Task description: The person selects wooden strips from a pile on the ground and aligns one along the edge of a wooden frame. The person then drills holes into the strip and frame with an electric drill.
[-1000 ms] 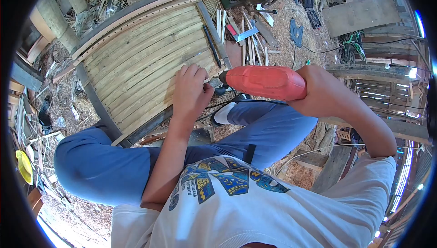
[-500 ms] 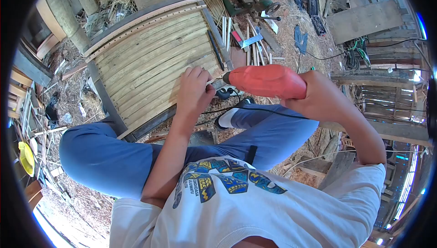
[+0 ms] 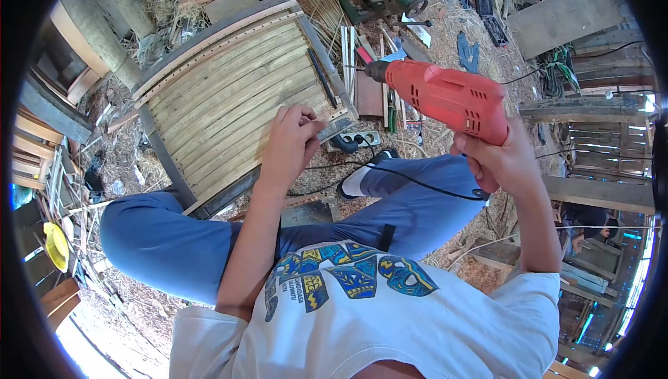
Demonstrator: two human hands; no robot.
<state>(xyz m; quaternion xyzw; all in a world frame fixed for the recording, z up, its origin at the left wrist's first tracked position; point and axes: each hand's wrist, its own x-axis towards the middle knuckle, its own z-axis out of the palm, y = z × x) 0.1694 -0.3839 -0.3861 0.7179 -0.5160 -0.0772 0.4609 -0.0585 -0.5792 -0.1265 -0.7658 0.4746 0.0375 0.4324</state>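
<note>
My right hand (image 3: 497,160) is wrapped around the handle of a red power drill (image 3: 445,97). Its chuck and thin bit point left, over the right end of a slatted wooden panel (image 3: 229,80) with a dark frame. My left hand (image 3: 289,139) rests over the panel's near edge, thumb and fingers drawn together; anything between them is too small to make out. By its fingertips, a narrow wooden strip (image 3: 337,114) with small dots runs along that edge. A dark, slim tool (image 3: 322,76) lies on the slats.
A power strip (image 3: 362,140) with a black plug sits by my foot. The black cord (image 3: 417,172) crosses my leg. Wooden sticks (image 3: 348,55) and shavings cover the ground beyond the panel. A green metal machine (image 3: 383,3) stands further back; a yellow helmet-like object (image 3: 56,247) lies left.
The drill has moved up and right, its bit now away from the strip by my left hand. My left hand has stayed near the panel's edge.
</note>
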